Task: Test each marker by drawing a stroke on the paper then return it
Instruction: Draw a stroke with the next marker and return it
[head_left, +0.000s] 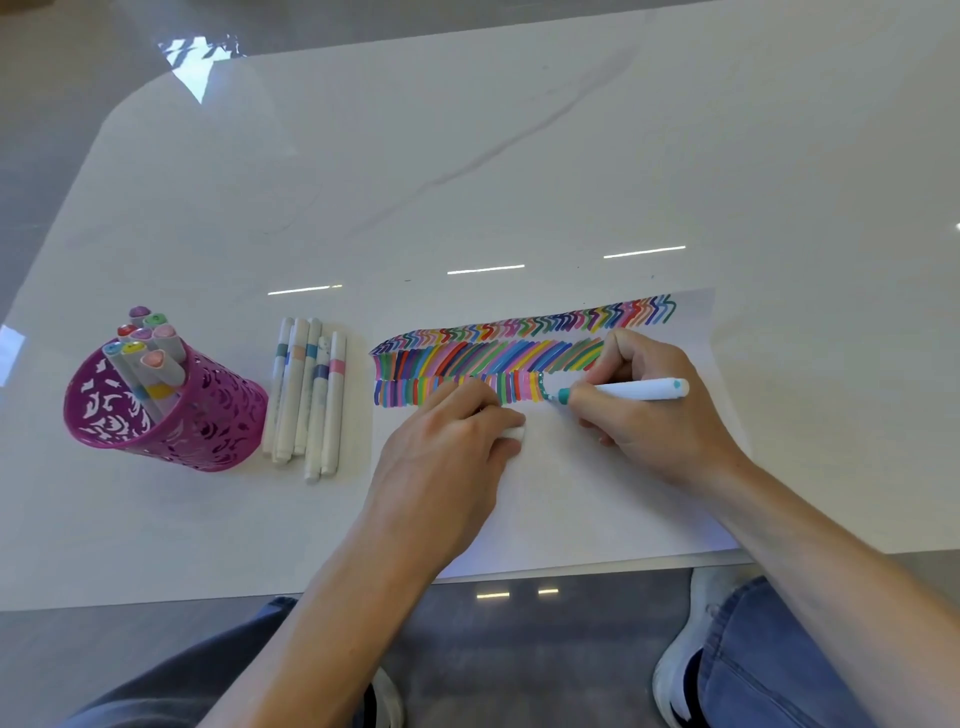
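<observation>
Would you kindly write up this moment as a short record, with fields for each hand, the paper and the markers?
right hand: grips the teal marker, tip on the paper at the end of the lowest row of strokes
left hand: rests on the paper, fingers curled round a white cap
paper: three rows of coloured strokes, the lowest unfinished
purple cup: left of the paper, on the table
markers in cup: several, caps up
loose markers: lie side by side between cup and paper

Both forearms reach forward; the left hand (447, 447) lies knuckles up, fingers curled round a cap (515, 433), the right hand (654, 415) pinches a marker (641, 388)
</observation>
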